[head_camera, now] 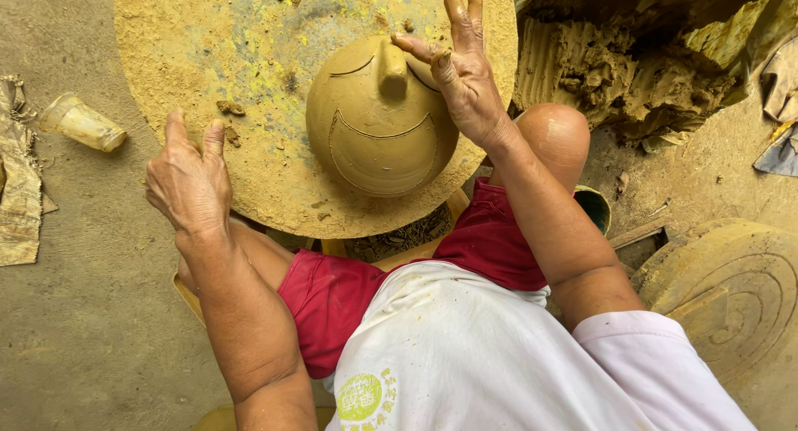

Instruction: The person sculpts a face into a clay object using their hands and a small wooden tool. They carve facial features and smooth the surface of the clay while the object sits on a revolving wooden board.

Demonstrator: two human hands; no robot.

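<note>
Round clay-dusted board (249, 57): left fingers (179, 132) spread on it, right fingers (455, 15) splayed, brushing dome (378, 128).

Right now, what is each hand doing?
Left hand: open, holding nothing, resting on the round board's edge.
Right hand: open, fingers spread, by the clay dome.

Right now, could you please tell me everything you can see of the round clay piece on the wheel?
The clay piece is a smooth, yellowish-brown dome of clay that looks damp. A short upright knob rises near its top, two curved lines are cut beside the knob, and a wide crescent outline is incised lower down. It sits on the flat, clay-smeared round wheel, toward the near right edge. The right hand is against its upper right side, a finger by the knob. The left hand rests on the wheel's rim, apart from it.
</note>
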